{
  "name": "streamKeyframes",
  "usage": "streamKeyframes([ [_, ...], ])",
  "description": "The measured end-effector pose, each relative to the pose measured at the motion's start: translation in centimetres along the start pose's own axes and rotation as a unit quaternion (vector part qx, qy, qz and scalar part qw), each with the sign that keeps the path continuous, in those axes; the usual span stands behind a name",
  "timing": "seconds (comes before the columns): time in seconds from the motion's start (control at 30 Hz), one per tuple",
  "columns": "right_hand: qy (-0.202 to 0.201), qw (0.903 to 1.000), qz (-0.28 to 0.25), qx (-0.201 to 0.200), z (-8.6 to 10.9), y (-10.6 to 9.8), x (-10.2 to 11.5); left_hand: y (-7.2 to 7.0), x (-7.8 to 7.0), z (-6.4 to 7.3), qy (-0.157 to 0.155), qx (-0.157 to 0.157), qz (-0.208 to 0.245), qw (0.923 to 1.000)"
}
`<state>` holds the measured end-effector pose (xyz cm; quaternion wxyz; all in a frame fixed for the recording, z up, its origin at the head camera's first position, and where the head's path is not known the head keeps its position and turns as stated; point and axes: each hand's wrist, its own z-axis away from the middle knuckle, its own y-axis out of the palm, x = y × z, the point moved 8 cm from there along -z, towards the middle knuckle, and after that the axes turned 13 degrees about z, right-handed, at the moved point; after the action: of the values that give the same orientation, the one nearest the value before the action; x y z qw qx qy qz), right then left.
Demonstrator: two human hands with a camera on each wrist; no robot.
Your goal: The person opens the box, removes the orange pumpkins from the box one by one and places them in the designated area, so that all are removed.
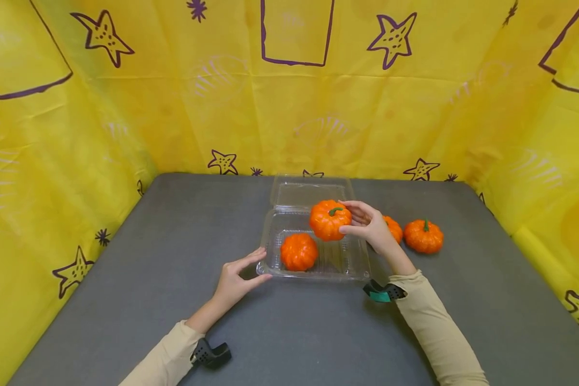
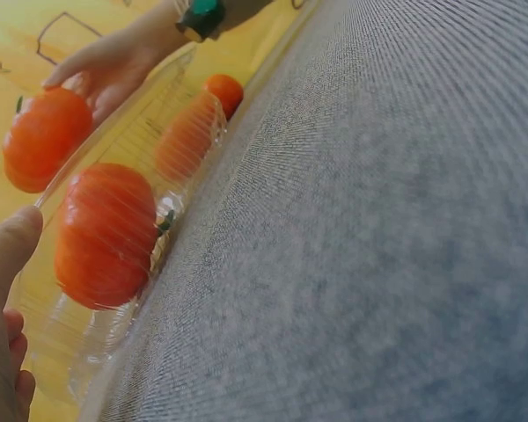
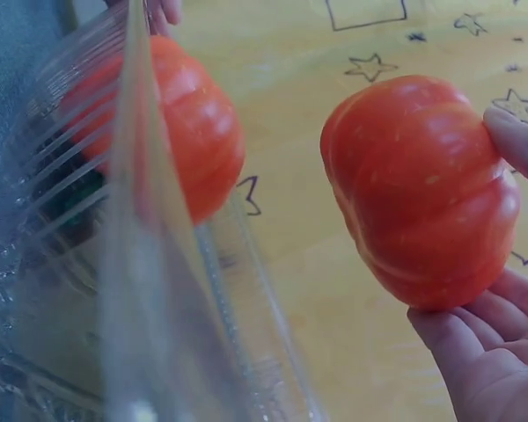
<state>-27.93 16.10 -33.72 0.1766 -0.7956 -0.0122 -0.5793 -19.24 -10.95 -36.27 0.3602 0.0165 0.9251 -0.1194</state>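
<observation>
My right hand (image 1: 370,228) holds an orange toy pumpkin (image 1: 329,221) with a green stem, thumb on one side and fingers on the other. It is raised over the clear plastic clamshell container (image 1: 335,276). Another pumpkin (image 1: 299,252) sits in the container's left part, its stem turned down in the left wrist view. At the front left corner, my left hand (image 1: 234,279) spreads thumb and straight fingers, the tips right at the rim. The thumb (image 2: 13,251) shows against the clear edge in the left wrist view.
Two more pumpkins stand on the grey table to the right, one pumpkin (image 1: 424,236) in plain view and the other pumpkin (image 1: 392,229) partly behind my right hand. The container's lid (image 1: 312,192) lies folded back. A yellow patterned cloth (image 1: 289,123) encloses the table's back and sides.
</observation>
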Motion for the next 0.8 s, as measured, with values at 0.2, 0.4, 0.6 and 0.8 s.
streamKeyframes([
  [0.2, -0.003, 0.9999, -0.014, -0.001, 0.2, -0.2, -0.3, 0.2, -0.1, -0.1, 0.005, 0.003, 0.001, 1.0],
  [0.4, -0.005, 0.9991, -0.042, 0.004, 1.3, -0.6, -0.8, 0.5, 0.0, -0.4, 0.016, 0.013, 0.004, 0.9998],
  [0.6, -0.012, 0.9989, -0.041, 0.018, 2.3, -1.0, -1.1, 0.2, -0.1, -0.3, 0.021, 0.009, 0.007, 0.9997],
  [0.8, -0.004, 0.9994, -0.011, 0.034, 3.2, -1.4, -1.1, 0.0, -0.1, 0.0, 0.014, 0.005, 0.001, 0.9999],
])
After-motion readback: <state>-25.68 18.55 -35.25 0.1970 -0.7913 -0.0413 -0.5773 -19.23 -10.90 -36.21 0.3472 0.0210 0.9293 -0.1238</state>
